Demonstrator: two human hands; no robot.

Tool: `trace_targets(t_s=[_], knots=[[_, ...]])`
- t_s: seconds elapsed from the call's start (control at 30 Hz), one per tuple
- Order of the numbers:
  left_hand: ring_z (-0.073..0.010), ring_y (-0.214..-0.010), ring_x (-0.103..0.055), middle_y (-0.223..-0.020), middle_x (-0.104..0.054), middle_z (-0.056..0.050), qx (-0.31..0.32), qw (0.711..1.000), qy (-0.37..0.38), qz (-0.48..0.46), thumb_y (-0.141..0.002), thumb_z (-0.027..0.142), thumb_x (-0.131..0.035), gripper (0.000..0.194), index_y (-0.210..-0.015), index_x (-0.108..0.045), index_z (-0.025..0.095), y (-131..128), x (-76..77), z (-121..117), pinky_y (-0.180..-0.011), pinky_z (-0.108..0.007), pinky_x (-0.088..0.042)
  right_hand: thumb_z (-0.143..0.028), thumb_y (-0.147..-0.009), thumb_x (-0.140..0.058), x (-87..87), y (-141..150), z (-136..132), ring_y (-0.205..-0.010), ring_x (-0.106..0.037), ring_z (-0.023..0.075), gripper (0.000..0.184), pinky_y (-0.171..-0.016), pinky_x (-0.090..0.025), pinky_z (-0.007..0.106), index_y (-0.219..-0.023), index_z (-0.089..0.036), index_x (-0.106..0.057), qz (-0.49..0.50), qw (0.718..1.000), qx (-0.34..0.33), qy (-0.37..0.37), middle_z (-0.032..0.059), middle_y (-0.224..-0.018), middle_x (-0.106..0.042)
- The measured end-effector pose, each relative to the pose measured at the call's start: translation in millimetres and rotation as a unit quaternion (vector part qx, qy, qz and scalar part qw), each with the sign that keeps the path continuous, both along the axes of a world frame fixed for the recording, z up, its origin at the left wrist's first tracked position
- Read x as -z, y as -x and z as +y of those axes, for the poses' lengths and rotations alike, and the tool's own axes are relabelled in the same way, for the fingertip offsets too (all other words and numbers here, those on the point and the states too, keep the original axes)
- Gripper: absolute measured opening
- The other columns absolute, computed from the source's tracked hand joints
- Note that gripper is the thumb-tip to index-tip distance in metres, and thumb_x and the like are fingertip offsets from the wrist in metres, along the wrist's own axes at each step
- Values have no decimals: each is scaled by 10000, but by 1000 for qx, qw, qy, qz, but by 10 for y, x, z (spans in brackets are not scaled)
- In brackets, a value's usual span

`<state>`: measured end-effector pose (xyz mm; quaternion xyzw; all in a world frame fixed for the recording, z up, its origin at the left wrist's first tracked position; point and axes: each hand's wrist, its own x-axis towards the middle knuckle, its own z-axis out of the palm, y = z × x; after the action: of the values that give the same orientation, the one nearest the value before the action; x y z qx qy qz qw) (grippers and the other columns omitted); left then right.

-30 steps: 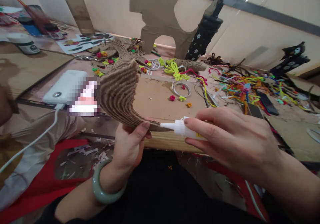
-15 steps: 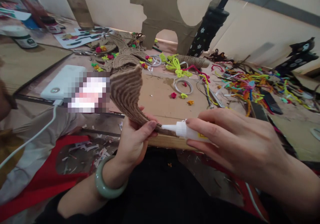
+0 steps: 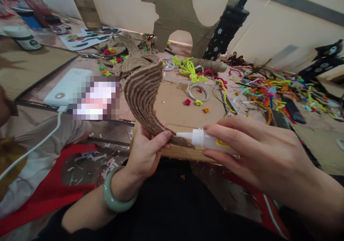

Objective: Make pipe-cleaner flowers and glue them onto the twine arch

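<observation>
My left hand (image 3: 146, 149), with a pale green bangle (image 3: 114, 194) at its wrist, pinches the narrow lower part of a curved piece covered in brown twine (image 3: 143, 94). The piece is wide at the top and tapers to a point at the right. My right hand (image 3: 258, 151) is closed round a white glue bottle (image 3: 208, 139) lying almost level. Its thin nozzle meets the edge of the twine-covered piece just right of my left thumb. Whether glue is coming out cannot be seen.
Cardboard (image 3: 172, 106) covers the table ahead, with small yarn flowers (image 3: 187, 102) and a white ring (image 3: 198, 92) on it. Colourful yarn (image 3: 268, 94) lies at the right. A white power bank (image 3: 68, 86) sits left, near a seated person's leg (image 3: 34, 151). Decorated black bottle (image 3: 225, 29) stands behind.
The twine-covered piece has turned slightly, its wide top shifting right and up, and more of its pointed end shows. Both hands keep their grips, the nozzle still at the edge.
</observation>
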<state>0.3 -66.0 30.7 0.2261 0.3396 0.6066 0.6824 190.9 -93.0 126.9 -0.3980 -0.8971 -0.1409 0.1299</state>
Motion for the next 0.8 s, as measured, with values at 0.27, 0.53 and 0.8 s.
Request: trace_targets(t_s=[0.27, 0.53, 0.8], knots=[[-69, -539, -589, -695, -647, 69, 13, 1000, 13, 7, -551, 83, -797, 388, -849, -599, 235, -26, -9, 5, -445, -127, -488, -268, -890, -575, -26, -19, -14, -740, -647, 184, 191, -608, -471, 292, -1062, -184, -580, 2, 1000, 8, -2, 67, -928, -665], [-49, -518, -568, -686, -652, 79, 10, 1000, 12, 13, -533, 79, -786, 444, -884, -555, 223, -39, -57, 0, -473, -108, -510, -217, -895, -485, -81, 67, -4, -711, -641, 257, 121, -522, -434, 346, -931, -166, -588, -53, 998, 7, -16, 120, -880, -661], [-46, -515, -571, -681, -657, 76, 15, 1000, 2, 11, -541, 74, -780, 415, -857, -547, 209, -55, -59, 7, -470, -102, -511, -220, -914, -467, -99, 77, 12, -713, -636, 203, 147, -556, -440, 293, -877, -193, -607, -40, 999, 5, -7, 73, -820, -657]])
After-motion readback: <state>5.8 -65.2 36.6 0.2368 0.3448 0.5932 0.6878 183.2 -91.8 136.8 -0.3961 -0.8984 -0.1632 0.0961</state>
